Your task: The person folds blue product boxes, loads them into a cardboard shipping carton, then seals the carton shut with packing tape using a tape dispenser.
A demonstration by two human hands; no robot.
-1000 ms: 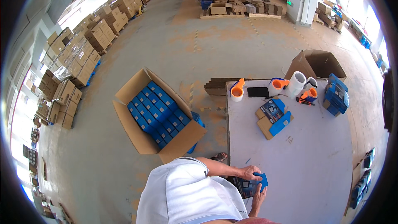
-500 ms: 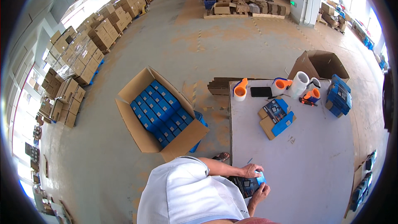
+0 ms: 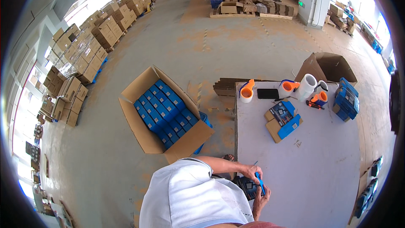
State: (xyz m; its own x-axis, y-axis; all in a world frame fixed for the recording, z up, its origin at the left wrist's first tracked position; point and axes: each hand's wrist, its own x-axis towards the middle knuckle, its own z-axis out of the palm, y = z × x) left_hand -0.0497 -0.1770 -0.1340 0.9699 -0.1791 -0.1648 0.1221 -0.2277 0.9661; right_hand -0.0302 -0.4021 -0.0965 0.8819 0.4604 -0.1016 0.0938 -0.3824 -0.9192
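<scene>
At the table's near left edge, both my hands hold a small carton (image 3: 246,186) with a dark printed face and a blue end flap. My left hand (image 3: 250,171) grips it from the far side, fingers bent at the blue flap. Around the near right corner closes my right hand (image 3: 262,198). The carton's lower left part is hidden by my body and shirt. Farther up the white table (image 3: 312,156) lies an unfolded blue and brown carton (image 3: 282,120) with a similar printed panel.
Left of the table, a large open cardboard box (image 3: 143,133) holds rows of blue cartons (image 3: 164,105). Tape dispensers (image 3: 246,92), a phone (image 3: 268,93), a white roll (image 3: 306,85) and a blue stack (image 3: 346,99) line the far table edge. An open brown box (image 3: 310,66) stands beyond.
The blue flap on the held carton has turned and now shows as a narrow upright strip. Both hands have shifted slightly left, and the right hand sits a little nearer to me.
</scene>
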